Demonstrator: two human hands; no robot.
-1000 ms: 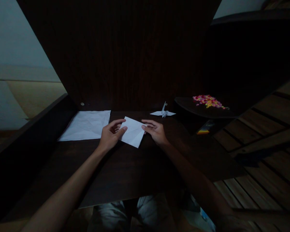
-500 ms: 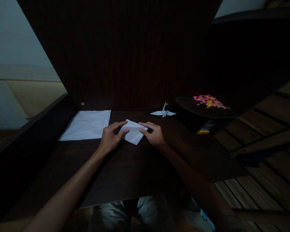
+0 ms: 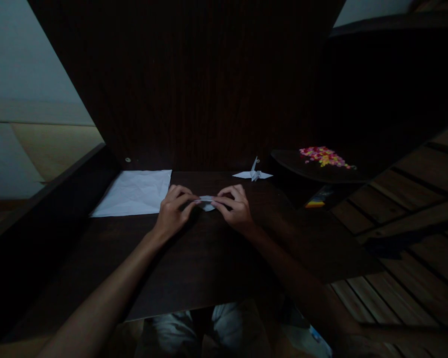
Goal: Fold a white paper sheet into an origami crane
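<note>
A small piece of white paper (image 3: 208, 206) is pinched between both my hands over the dark desk. My left hand (image 3: 173, 211) grips its left side between thumb and fingers. On the opposite side, my right hand (image 3: 234, 209) pinches the paper the same way. The sheet is tilted and bent, so only a narrow strip shows between the fingertips; the rest is hidden behind them. A folded white paper crane (image 3: 254, 174) stands behind and to the right of my right hand. Left of my left hand lies a stack of creased white paper sheets (image 3: 134, 194).
A dark back panel (image 3: 209, 89) rises behind the desk (image 3: 194, 268). At the right, a curved shelf (image 3: 287, 161) carries a heap of pink, red and yellow bits (image 3: 326, 156). Below it sits a small yellow-edged item (image 3: 315, 204). A raised side board (image 3: 59, 189) borders the left.
The paper, lying broad and facing up before, is now lifted at its edge and bent, showing only a thin strip. Both hands have drawn closer together with fingers curled tighter.
</note>
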